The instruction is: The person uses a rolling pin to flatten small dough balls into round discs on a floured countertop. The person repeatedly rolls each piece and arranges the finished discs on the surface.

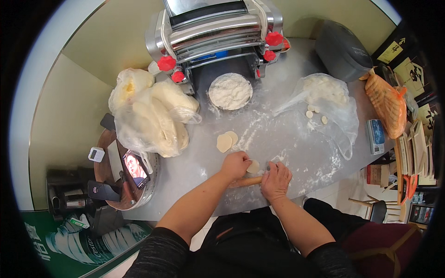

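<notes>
My left hand [237,165] pinches the left edge of a small round dough wrapper [253,166] above the floured metal table. Just below it lies a wooden rolling pin [251,181], its right end under my right hand [276,180]. Two flat dough wrappers [224,142] overlap on the table, up and left of my hands. Farther back stands a bowl of flour [230,91]. Several small dough pieces [309,114] rest at the right, beside and on a clear plastic bag [325,91] with more dough inside.
A steel dough-sheeting machine [215,33] stands at the back. Bagged dough [149,121] fills the left side, near a round stand holding phones [136,169]. A digital scale [375,136], an orange bag [386,104] and a grey bin [342,52] are at the right. Another person [386,243] is at the lower right.
</notes>
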### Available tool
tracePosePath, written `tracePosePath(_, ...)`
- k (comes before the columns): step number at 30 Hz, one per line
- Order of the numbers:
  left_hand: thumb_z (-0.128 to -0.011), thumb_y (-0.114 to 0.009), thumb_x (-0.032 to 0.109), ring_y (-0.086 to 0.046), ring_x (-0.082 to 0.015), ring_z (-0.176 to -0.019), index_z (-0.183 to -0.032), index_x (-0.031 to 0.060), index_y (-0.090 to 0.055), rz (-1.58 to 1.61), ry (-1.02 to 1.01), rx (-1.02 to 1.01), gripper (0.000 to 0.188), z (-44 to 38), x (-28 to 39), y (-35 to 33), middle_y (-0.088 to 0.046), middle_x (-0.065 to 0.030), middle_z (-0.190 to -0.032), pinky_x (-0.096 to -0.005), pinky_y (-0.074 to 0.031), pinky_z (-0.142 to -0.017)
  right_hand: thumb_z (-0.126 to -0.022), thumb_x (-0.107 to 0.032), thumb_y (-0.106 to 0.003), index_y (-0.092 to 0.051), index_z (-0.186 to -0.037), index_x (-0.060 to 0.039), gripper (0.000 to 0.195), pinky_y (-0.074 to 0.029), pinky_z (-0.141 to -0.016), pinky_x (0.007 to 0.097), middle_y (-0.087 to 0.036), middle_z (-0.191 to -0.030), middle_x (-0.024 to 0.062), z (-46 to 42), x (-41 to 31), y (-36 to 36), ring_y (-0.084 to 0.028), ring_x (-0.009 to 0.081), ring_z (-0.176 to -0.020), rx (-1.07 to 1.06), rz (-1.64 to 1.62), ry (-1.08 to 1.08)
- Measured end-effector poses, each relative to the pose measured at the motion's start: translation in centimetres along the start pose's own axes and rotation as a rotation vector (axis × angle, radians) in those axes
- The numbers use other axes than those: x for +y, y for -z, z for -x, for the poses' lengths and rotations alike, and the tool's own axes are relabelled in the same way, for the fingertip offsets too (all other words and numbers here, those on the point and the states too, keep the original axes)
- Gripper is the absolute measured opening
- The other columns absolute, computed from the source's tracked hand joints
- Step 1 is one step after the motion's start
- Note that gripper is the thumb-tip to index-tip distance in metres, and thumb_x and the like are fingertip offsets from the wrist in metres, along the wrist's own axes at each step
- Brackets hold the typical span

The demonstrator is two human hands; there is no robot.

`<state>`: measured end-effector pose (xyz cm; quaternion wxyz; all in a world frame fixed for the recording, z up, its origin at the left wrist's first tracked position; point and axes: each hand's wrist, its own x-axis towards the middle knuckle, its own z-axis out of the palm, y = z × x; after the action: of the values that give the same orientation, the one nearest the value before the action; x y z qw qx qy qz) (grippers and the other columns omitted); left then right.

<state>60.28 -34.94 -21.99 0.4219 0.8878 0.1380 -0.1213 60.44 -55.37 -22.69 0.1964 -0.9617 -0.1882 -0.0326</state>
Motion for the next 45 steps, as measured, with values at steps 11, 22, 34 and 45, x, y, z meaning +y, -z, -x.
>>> tracePosePath(11, -0.086, -0.066, 0.024, -0.067, -0.0351, -0.09, -0.086, 0.0074, -0.077, -0.246, -0.098, 0.039, 0.02, 0.2, -0.5, 1.1, -0.072, -0.0151, -0.09, -0.0453, -0.054, -0.08, -0.086, -0.016, -0.062, -0.054, -0.137, -0.0075, 0.053, -0.031, -0.109, 0.0467, -0.051, -0.135, 0.0151, -9.5, -3.1, 0.0, -0.047, 0.0337, -0.125, -0.195, 0.053, -0.142)
tracePosePath(22, -0.087, -0.066, 0.025, -0.066, -0.0359, -0.093, -0.091, 0.0079, -0.077, -0.193, -0.05, -0.017, 0.021, -0.3, -0.2, 1.8, -0.071, -0.0154, -0.094, -0.0451, -0.053, -0.083, -0.088, -0.018, -0.06, -0.055, -0.135, -0.0094, 0.048, -0.033, -0.107, 0.0476, -0.052, -0.132, 0.0144, -7.6, -3.2, -0.1, -0.048, 0.0346, -0.125, -0.143, 0.063, -0.163)
tracePosePath(34, -0.095, -0.064, 0.021, -0.069, -0.0314, -0.088, -0.103, 0.0065, -0.074, 0.083, -0.071, 0.058, 0.019, 1.5, 1.6, 2.2, -0.072, -0.0143, -0.095, -0.0403, -0.054, -0.079, -0.08, -0.025, -0.07, -0.061, -0.125, -0.0096, 0.048, -0.032, -0.103, 0.0494, -0.054, -0.121, 0.0117, -1.1, 0.9, -0.1, -0.051, 0.0318, -0.116, 0.029, -0.029, 0.151)
tracePosePath(45, -0.08, -0.071, 0.016, -0.065, -0.0338, -0.099, -0.112, 0.0081, -0.072, -0.368, -0.033, 0.472, 0.033, -3.1, -3.8, 5.9, -0.068, -0.0129, -0.108, -0.0459, -0.052, -0.092, -0.077, -0.024, -0.071, -0.062, -0.123, -0.0105, 0.049, -0.033, -0.103, 0.0471, -0.054, -0.123, 0.0113, -1.7, 0.9, -0.6, -0.051, 0.0309, -0.116, -0.009, 0.007, 0.135)
